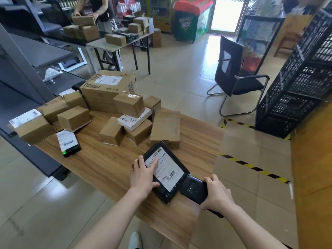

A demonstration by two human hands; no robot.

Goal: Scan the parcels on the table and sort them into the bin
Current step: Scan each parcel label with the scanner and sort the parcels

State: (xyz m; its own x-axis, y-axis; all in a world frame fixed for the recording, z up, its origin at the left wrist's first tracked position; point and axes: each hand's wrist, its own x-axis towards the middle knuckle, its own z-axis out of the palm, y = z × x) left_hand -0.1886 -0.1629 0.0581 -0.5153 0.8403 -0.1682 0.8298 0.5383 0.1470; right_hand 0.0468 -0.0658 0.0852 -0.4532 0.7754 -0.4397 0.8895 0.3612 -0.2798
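Tiled floor (179, 69) lies open beyond the wooden table (111, 169), with a black chair (233, 69) and a stack of black crates (296, 83) well off to the right. A large cardboard bin (309, 177) stands just beside the table's right edge. Brown parcels (129, 104) crowd the far half of the tabletop, some overhanging its left edge, and a small black labelled box (68, 142) lies near the front left edge. A flat black parcel (168, 173) lies label-up on the near right part, in from the front edge. The left hand (143, 175) rests flat on it, fingers straight, forefinger on the label. The right hand (217, 194) grips a black scanner (193, 188) beside the parcel, at the table's right edge.
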